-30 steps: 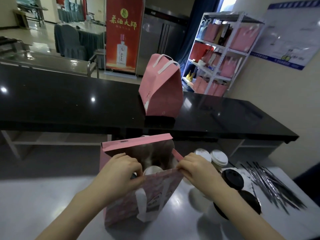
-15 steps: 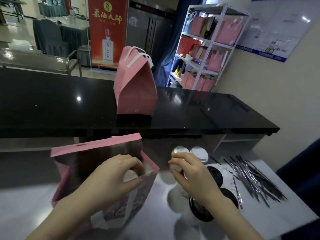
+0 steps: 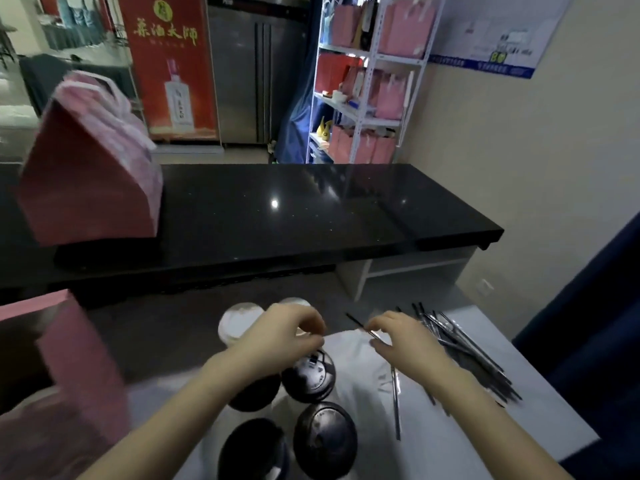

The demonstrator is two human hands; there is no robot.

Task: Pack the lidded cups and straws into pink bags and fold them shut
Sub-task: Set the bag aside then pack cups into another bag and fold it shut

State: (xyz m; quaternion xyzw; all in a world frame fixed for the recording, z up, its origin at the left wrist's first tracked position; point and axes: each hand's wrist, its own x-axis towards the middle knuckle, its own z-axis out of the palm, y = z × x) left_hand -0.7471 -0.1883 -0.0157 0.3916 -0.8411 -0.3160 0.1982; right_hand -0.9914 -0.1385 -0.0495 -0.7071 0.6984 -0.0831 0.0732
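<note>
Both hands have been shifted off the open pink paper bag [image 3: 69, 358]: the right hand [image 3: 401, 341] grip is clamped on a thin dark straw [image 3: 358, 323], and the left hand [image 3: 284, 336] is curled over a black-lidded cup [image 3: 308, 375], its grip not discernible. One folded pink bag [image 3: 90, 174] is finished on the black counter [image 3: 311, 216]; other cups are judged unpacked.

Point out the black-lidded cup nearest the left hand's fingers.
The black-lidded cup directly below the fingers of the left hand, farthest back on the right; the other three sit nearer the camera.

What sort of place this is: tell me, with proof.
Probably a drink shop's packing counter: lidded cups and wrapped straws sit on the worktable, and a white rack behind holds pink bags.
</note>
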